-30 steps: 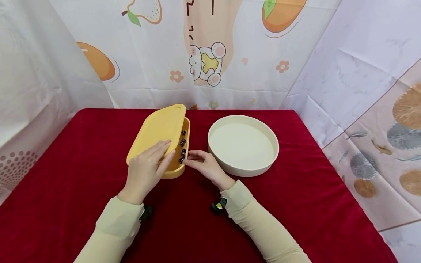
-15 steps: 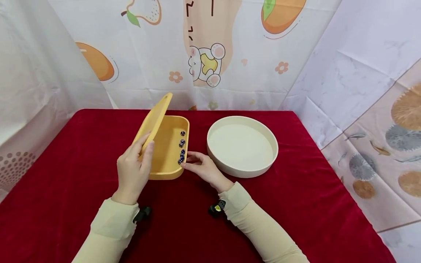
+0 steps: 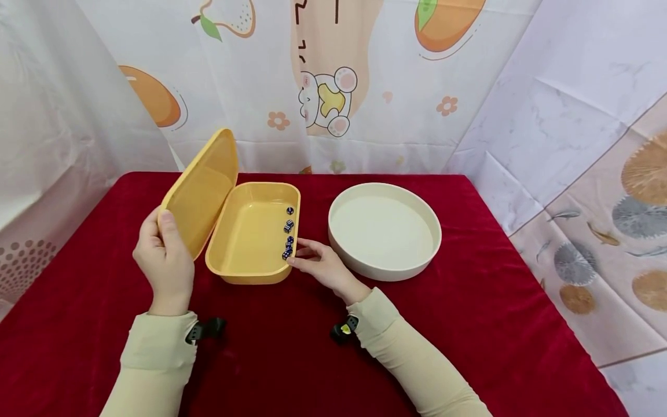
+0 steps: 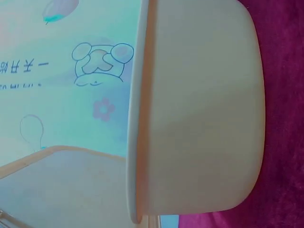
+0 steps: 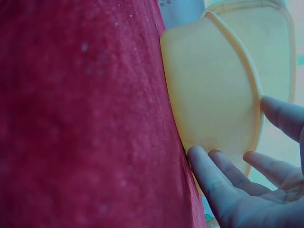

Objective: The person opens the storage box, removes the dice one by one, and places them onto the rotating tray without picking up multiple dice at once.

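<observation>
A yellow box (image 3: pixel 245 243) stands open on the red cloth (image 3: pixel 104 278). My left hand (image 3: pixel 162 231) grips the near edge of its raised lid (image 3: pixel 200 188), thumb on the inner face, and holds the lid tilted back to the left. Several small dark dice (image 3: pixel 288 231) lie along the box's right inner wall. My right hand (image 3: pixel 301 256) rests with fairly straight fingers against the box's near right corner. The right wrist view shows those fingers (image 5: pixel 209 175) touching the box's outer wall (image 5: pixel 209 99). In the left wrist view only the box's side wall (image 4: pixel 199 114) fills the frame; no hand shows.
A round cream tray (image 3: pixel 387 271) with a low rim sits just right of the box, with nothing in it. Patterned curtains (image 3: pixel 323 87) close in the table at the back and on both sides. Red cloth stretches out in front of both arms.
My left hand has swung the lid up and over to the left, from nearly shut to fully open, and the dice now show. The right hand has stayed at the box's corner.
</observation>
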Demonstrator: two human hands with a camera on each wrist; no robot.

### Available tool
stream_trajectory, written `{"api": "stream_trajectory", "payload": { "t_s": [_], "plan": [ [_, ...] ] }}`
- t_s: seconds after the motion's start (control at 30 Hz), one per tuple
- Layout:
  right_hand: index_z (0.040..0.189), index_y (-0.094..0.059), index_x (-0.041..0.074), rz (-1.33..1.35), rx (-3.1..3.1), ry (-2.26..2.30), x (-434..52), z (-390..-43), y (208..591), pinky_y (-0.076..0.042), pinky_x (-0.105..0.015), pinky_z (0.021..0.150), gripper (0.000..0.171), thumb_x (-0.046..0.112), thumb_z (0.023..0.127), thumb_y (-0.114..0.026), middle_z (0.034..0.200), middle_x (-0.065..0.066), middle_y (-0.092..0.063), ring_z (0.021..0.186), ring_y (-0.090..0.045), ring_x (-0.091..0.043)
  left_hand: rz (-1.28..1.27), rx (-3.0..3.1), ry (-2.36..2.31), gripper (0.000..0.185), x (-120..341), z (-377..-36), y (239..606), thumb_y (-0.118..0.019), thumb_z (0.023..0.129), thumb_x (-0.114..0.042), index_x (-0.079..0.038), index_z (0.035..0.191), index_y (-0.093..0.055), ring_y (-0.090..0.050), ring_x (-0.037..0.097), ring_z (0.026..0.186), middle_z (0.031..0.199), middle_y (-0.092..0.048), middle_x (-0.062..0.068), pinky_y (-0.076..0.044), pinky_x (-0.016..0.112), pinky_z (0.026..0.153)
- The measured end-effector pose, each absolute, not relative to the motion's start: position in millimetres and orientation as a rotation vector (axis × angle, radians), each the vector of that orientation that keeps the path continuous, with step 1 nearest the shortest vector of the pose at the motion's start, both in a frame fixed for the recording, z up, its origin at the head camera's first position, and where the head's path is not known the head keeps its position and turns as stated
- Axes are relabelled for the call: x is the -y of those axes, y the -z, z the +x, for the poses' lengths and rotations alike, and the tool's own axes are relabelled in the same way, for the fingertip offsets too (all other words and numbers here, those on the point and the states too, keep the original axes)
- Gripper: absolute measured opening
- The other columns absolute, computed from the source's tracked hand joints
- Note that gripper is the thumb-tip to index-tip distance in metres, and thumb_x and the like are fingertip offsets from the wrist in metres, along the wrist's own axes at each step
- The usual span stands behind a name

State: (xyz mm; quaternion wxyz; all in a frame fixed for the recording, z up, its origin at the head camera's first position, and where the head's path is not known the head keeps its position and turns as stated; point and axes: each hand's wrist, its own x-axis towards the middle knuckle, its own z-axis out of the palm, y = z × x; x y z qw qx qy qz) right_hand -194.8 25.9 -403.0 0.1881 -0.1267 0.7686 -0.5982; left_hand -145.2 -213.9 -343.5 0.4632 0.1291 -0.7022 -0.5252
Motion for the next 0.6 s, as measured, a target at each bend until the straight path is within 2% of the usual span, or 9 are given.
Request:
{"api": "stream_trajectory", "payload": {
  "t_s": [0.13,0.23,0.33,0.4,0.6],
  "plan": [
    [0.145,-0.051,0.011,-0.359,-2.148,1.695,-25,-196,404,-0.056,-0.033,0.09,0.058,0.026,0.092,-0.07,0.124,-0.012,-0.065,0.104,-0.064,-0.02,0.373,1.626,1.404,0.025,223,-149,347,-0.05,0.104,-0.021,-0.008,0.109,-0.071,-0.059,0.0,0.078,0.092,-0.065,-0.016,-0.044,0.015,0.071],
    [0.145,-0.051,0.01,-0.36,-2.13,1.713,-25,-196,405,-0.057,-0.033,0.089,0.058,0.024,0.092,-0.071,0.124,-0.014,-0.064,0.104,-0.064,-0.02,0.352,1.468,1.562,0.022,229,-153,349,-0.053,0.103,-0.021,-0.014,0.088,-0.067,-0.053,0.004,0.063,0.074,-0.058,-0.01,-0.041,0.017,0.06],
    [0.145,-0.05,0.009,-0.353,-2.112,1.724,-25,-196,406,-0.057,-0.032,0.088,0.058,0.024,0.092,-0.071,0.125,-0.016,-0.063,0.106,-0.063,-0.02,0.319,1.278,1.701,0.027,233,-156,349,-0.056,0.101,-0.018,-0.011,0.075,-0.06,-0.049,0.009,0.055,0.065,-0.053,0.0,-0.039,0.018,0.054],
    [0.145,-0.05,0.01,-0.344,-2.111,1.724,-25,-196,406,-0.057,-0.032,0.088,0.059,0.024,0.092,-0.071,0.126,-0.016,-0.063,0.107,-0.062,-0.02,0.319,1.183,1.758,0.027,235,-157,349,-0.057,0.1,-0.016,-0.008,0.075,-0.062,-0.053,0.011,0.057,0.068,-0.058,0.003,-0.042,0.019,0.055],
    [0.145,-0.05,0.01,-0.347,-2.115,1.726,-26,-197,406,-0.057,-0.032,0.087,0.059,0.024,0.092,-0.071,0.125,-0.015,-0.064,0.107,-0.063,-0.019,0.34,1.017,1.894,0.027,241,-159,352,-0.058,0.1,-0.018,0.005,0.089,-0.067,-0.065,0.017,0.068,0.081,-0.069,0.011,-0.052,0.025,0.063]
  ]
}}
